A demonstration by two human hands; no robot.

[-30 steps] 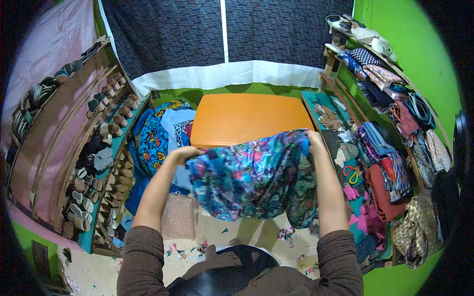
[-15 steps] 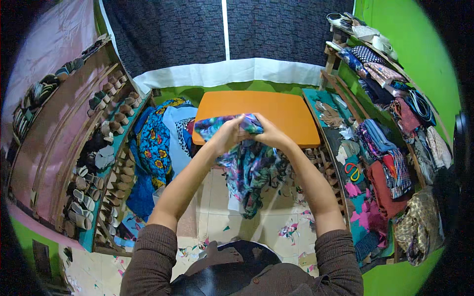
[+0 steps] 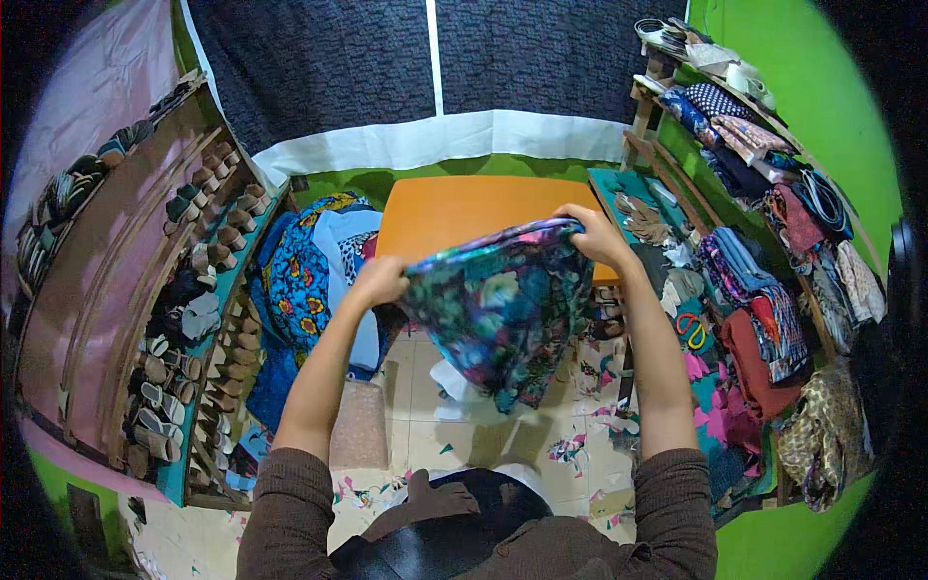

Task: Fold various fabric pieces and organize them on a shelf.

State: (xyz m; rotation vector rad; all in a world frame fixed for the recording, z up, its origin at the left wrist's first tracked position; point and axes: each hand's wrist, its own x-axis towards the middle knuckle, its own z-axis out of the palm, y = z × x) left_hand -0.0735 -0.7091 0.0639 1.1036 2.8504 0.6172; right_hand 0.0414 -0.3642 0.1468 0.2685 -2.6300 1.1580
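A floral cloth (image 3: 498, 300) in dark green, purple and blue hangs stretched between my two hands, in front of the near edge of an orange table (image 3: 464, 208). My left hand (image 3: 384, 280) is closed on its left upper corner. At the right upper corner, my right hand (image 3: 588, 232) grips the same cloth, a little higher than the left. The cloth's top edge runs taut and slants up to the right, while the lower part droops to a point above the tiled floor. Some motion blur softens the fabric.
At left stands a shoe rack (image 3: 208, 242) with several rows of footwear. A heap of patterned fabric (image 3: 307, 261) lies beside the table. On the right shelf are folded cloths (image 3: 744, 271), scissors (image 3: 690, 331) and pink scraps (image 3: 720, 406). Cloth snippets (image 3: 570, 448) litter the tiles.
My hands were close together on the bunched cloth. They have moved apart, left hand to the left and down, right hand to the right and up, spreading the cloth between them.
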